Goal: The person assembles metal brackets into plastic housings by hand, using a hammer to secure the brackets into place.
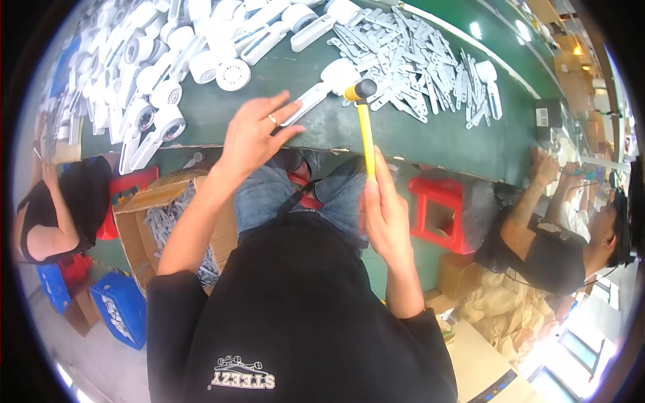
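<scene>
My right hand point(385, 215) is closed around the yellow handle of a mallet point(367, 138). The mallet's dark, yellow-banded head is over the green worktable point(235, 124), beside the round end of a white handheld shower head point(312, 101). That shower head lies slanted, its handle pointing toward my left hand point(259, 134). My left fingers are spread, with thumb and forefinger on either side of the handle's end; whether they touch it is unclear. Close by on the right is a heap of thin grey plastic strips point(403, 57).
Many white shower heads point(234, 74) are piled at the far left. Another point(492, 87) lies right of the strips. A cardboard box point(131, 215) of grey parts stands left of my legs, a red stool point(437, 208) to the right. People sit at work on both sides.
</scene>
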Demonstrator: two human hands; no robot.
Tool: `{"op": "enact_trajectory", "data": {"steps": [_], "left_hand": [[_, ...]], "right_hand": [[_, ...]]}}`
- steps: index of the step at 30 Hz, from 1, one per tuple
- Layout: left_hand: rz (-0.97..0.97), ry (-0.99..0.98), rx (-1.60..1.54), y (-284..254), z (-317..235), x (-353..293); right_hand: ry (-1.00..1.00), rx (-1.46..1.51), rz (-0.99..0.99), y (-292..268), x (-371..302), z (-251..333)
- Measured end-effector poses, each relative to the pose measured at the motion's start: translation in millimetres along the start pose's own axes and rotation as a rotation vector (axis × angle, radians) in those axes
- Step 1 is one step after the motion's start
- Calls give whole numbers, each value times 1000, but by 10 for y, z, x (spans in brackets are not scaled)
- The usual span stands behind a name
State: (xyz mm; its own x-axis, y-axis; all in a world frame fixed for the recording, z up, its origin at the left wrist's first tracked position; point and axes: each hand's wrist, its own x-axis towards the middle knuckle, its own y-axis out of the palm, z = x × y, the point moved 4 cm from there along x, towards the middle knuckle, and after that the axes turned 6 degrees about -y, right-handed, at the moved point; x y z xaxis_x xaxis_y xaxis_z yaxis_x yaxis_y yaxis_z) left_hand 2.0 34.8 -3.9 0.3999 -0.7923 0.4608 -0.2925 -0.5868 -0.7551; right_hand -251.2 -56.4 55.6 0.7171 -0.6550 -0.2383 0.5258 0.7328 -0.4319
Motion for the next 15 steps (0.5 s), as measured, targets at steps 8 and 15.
{"op": "enact_trajectory", "data": {"steps": [8, 15], "left_hand": [[-58, -39, -107, 81, -60, -40], [-61, -33, -101, 120, -66, -78]], "right_hand": [[-277, -159, -124, 133, 120, 239], [-247, -179, -118, 217, 246, 134]]}}
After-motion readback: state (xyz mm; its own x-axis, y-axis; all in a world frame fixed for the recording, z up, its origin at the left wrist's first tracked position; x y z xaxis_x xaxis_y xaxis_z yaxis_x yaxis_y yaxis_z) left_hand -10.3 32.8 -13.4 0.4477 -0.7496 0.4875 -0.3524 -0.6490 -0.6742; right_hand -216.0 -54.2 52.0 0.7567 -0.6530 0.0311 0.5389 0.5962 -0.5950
